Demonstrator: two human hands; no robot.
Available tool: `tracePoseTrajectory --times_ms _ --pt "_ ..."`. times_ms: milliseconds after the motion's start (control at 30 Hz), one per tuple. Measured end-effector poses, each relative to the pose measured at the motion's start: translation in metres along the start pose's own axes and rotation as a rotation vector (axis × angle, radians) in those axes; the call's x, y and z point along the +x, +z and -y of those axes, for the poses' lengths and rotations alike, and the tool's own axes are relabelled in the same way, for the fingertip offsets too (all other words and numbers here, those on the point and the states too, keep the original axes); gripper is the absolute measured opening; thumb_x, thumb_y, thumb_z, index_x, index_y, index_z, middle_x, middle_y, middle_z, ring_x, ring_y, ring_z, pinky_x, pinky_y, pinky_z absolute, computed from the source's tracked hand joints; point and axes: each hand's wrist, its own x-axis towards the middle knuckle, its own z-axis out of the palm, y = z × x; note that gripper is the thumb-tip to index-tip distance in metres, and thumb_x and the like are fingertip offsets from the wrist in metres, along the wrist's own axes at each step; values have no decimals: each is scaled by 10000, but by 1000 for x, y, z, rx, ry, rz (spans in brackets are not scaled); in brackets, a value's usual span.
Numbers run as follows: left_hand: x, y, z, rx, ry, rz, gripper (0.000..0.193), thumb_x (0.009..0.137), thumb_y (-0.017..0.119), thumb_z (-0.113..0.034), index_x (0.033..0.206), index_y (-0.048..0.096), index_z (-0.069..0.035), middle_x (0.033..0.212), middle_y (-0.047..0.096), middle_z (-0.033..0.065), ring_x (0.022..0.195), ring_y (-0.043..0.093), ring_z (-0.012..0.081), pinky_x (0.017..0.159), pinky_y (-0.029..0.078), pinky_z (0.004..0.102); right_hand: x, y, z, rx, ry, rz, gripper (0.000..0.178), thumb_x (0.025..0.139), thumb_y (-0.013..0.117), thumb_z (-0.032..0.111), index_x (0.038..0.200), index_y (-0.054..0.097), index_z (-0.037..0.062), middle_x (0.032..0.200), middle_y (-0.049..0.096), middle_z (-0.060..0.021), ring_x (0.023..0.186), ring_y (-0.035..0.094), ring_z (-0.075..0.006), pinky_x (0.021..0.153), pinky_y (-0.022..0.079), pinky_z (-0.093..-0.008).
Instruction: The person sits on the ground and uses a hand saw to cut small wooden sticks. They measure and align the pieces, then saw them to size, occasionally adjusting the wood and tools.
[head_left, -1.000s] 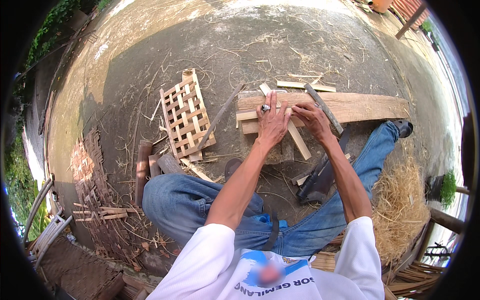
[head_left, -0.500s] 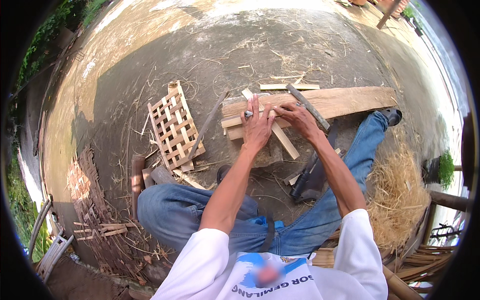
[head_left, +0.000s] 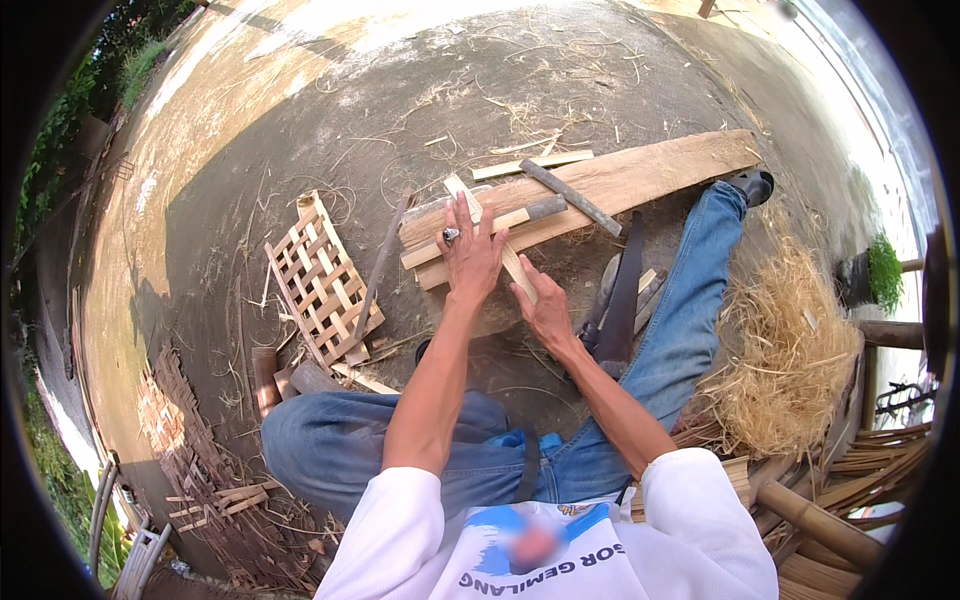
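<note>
A pale, flat bamboo strip (head_left: 517,270) lies slantwise across the wooden plank (head_left: 680,178), its near part reaching off the edge towards me. My right hand (head_left: 545,308) is closed around its near end, thumb on top. My left hand (head_left: 473,258), with a ring on it, lies over the strip's middle, fingers stretched out and pressing down. Under that hand, a light wooden bar with a grey end (head_left: 545,207) runs along the plank; part of it is hidden. Farther right, a dark grey bar (head_left: 572,198) rests across the plank.
On the left lies an openwork woven panel (head_left: 322,275), with a thin stick (head_left: 382,262) against it. A long dark blade-like piece (head_left: 624,295) is beside my right leg. A heap of straw-like shavings (head_left: 785,350) sits at right. Bamboo poles (head_left: 815,522) stand lower right.
My right hand has left the bar on the plank and come down to the strip's near end, closing on it. My left hand stays over the strip. The whole view has shifted slightly.
</note>
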Motion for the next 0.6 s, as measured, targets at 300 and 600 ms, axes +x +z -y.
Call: tracePoseTrajectory --times_ms 300,600 --pt "1 2 4 27 39 5 560 1073 449 -443 1589 382 -235 1703 176 173 1560 140 412 1158 161 644 -8 2 24 178 154 -31 538 925 743 227 1402 599 24 1059 673 -222 988 666 -358 919 514 -414" --pt "9 11 0 -136 -52 -48 598 1118 253 -462 1657 216 -206 1709 207 140 1574 168 361 1161 154 552 -108 -71 -98 -170 1304 -566 607 926 651 245 1468 447 66 1416 500 -231 1349 491 -393 1121 416 -465"
